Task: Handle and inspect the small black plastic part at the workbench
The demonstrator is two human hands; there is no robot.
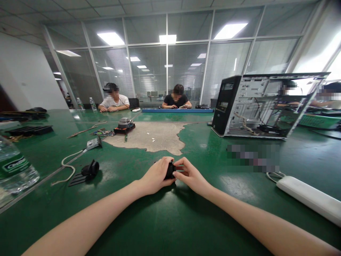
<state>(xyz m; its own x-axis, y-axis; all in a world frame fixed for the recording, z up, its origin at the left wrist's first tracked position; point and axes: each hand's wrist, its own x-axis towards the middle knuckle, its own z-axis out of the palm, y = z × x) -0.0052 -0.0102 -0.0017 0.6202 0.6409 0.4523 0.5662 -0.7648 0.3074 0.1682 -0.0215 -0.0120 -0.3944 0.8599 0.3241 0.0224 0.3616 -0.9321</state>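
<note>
**Left hand (159, 175) and right hand (192, 177) are holding a small black part (169, 171)**

Far to the left of the pale patch (169, 131) on the green tabletop (213, 234), a clear water bottle (17, 165) with a green label is standing. Between the bottle and the patch, a light cord (69, 167) is lying in a bend, and a round black piece (90, 169) is sitting beside it. On the patch's left edge, a round grey-topped thing (124, 123) is resting. Behind the patch, a bit to its left, a person in a white top (117, 102) is sitting.

Just in front of the patch, the black part is sitting between the hands. The left grip is wrapping around it, hiding some of it. The right grip is pinching its right end with thumb and fingers. Behind the patch, a person in a dark top (176, 101) is looking down.

To the patch's right, an open computer case (226, 106) is standing. Farther right and nearer, a white power strip (306, 197) is lying.
</note>
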